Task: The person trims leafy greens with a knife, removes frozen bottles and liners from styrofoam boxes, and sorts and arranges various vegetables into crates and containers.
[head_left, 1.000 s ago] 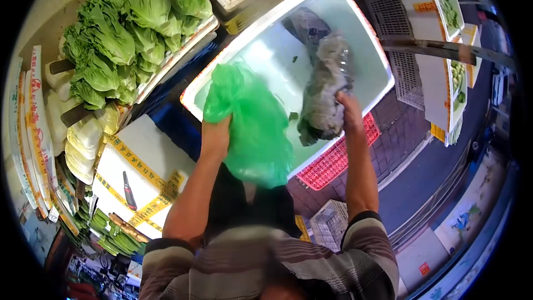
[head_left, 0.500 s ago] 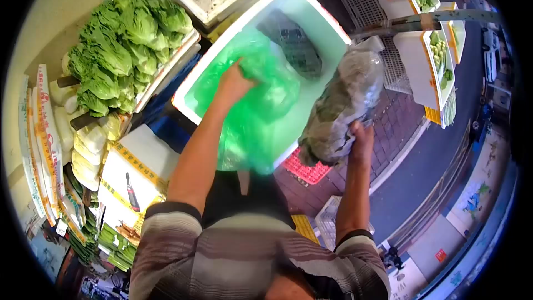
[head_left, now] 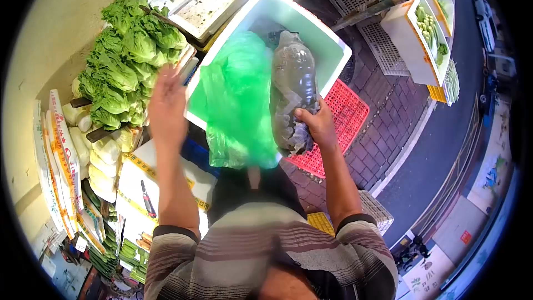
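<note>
My right hand (head_left: 317, 124) grips the lower right side of a long clear plastic bag of dark, greyish contents (head_left: 294, 86), held over the white foam box (head_left: 333, 58). A thin green plastic bag (head_left: 239, 100) lies in the box and hangs over its near edge, beside the clear bag. My left hand (head_left: 167, 97) is raised left of the box, near the lettuce (head_left: 125, 64); it is blurred, its fingers look spread, and nothing shows in it.
A red crate (head_left: 347, 112) sits on the brick paving right of the box. At the left, a knife (head_left: 147, 199) lies on a taped white box (head_left: 130, 186). White boxes of greens (head_left: 413, 30) stand at the upper right, with a metal bar (head_left: 377, 4) nearby.
My left hand has let go of the green bag and moved left. The clear bag in my right hand has come back left over the box, beside the green bag.
</note>
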